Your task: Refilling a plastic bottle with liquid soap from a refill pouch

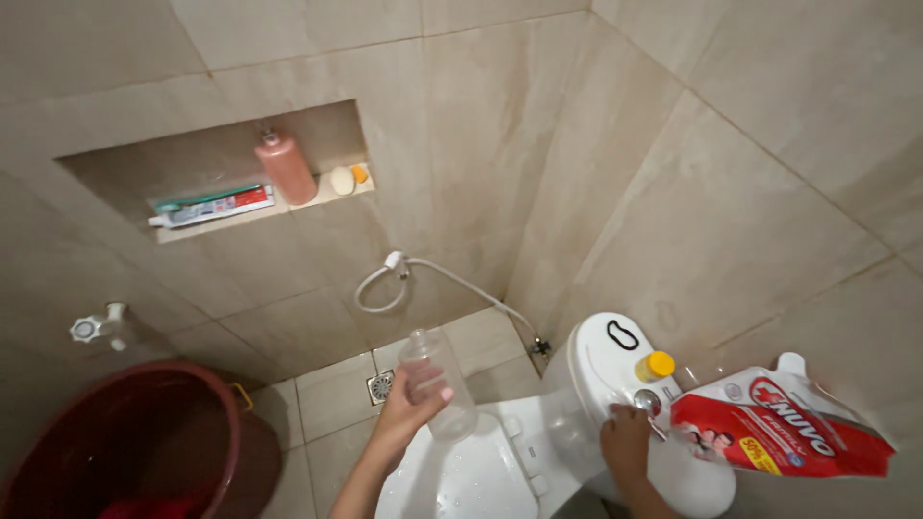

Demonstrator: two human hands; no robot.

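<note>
beige tiled bathroom: left hand (pixel 409 408) wraps closed around a clear empty bottle (pixel 437 384) above the toilet lid (pixel 461 476); at its 3 o'clock, right hand (pixel 627 442) grips a red refill pouch (pixel 784 428) on the white cistern (pixel 601 360)

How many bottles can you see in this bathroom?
2: a clear bottle held in the left hand above the toilet, and a pink pump bottle in the wall niche. Others may be out of view.

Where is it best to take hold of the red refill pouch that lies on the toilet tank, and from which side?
Probably grip the red refill pouch at its narrow white spout corner, coming from above: the pouch lies flat on the toilet tank, and the right hand already rests at its left end.
</note>
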